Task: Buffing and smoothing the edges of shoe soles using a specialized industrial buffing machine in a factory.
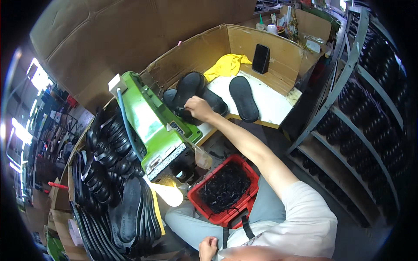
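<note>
Reaching far forward, my right hand [198, 108] has its fingers closed on the edge of a black shoe sole in a small pile. One sole [190, 86] of that pile leans upright, and another [216, 102] lies beside it. A single black sole [244, 99] rests flat on the white tabletop [275, 108], right of the pile. My left hand [208, 249] is low by my lap with curled fingers; whatever may be in them is hidden. Between the pile and my lap stands a green machine [159, 135] with a lit lamp [167, 194] at its near end.
A red basket [198, 202] of black trimmings sits between my legs. Left of the machine are stacked soles [130, 213] and black strapped pieces [104, 161]. A yellow cloth [226, 66] and a phone [261, 58] lie along the cardboard wall [278, 52]. A metal rack [339, 93] of soles stands right.
</note>
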`<state>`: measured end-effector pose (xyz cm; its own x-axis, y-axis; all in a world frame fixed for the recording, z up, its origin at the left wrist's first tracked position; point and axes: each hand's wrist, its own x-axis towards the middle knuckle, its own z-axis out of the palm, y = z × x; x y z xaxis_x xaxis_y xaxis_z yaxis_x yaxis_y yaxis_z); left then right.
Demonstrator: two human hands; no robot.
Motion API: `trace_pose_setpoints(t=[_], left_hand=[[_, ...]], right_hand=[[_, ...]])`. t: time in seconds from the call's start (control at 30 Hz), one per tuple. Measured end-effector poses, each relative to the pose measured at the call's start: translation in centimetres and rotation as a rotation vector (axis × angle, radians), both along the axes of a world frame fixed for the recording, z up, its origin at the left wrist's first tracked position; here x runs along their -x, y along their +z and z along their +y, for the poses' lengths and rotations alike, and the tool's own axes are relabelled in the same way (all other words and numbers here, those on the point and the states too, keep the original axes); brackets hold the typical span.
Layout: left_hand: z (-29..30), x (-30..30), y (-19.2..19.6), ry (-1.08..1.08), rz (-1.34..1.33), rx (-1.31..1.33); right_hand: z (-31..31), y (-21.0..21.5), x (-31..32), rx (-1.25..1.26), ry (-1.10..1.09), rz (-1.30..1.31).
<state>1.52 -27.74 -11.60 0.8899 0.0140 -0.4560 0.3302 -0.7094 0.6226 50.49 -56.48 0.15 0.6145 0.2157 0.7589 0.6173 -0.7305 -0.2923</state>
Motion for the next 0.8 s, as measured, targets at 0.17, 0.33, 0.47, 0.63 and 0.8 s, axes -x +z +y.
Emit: trace_pose_setpoints(t=[0.17, 0.33, 0.47, 0.63, 0.8], left_hand=[[-0.3, -1.1, -0.5, -0.171, -0.434, -0.002], [-8.2, -8.7, 8.2, -0.192, -0.818, 0.331], [-11.6, -10.8, 12.3, -0.078, -1.116, 0.327], [-11.9, -11.1, 11.6, -0.150, -0.938, 0.079], [-8.1, -12.6, 9.5, -0.093, -0.745, 0.354]], right_hand=[[-3.8, 5.6, 14.1, -0.554, -0.049, -0.186], [-9.2, 4.4, 27.2, -1.785, 0.361, 0.111], [-8.3, -2.2, 31.2, -1.835, 0.258, 0.437], [-3.8, -3.6, 33.3, -1.843, 0.553, 0.556], [-1.3, -6.6, 32.5, -1.897, 0.523, 0.727]])
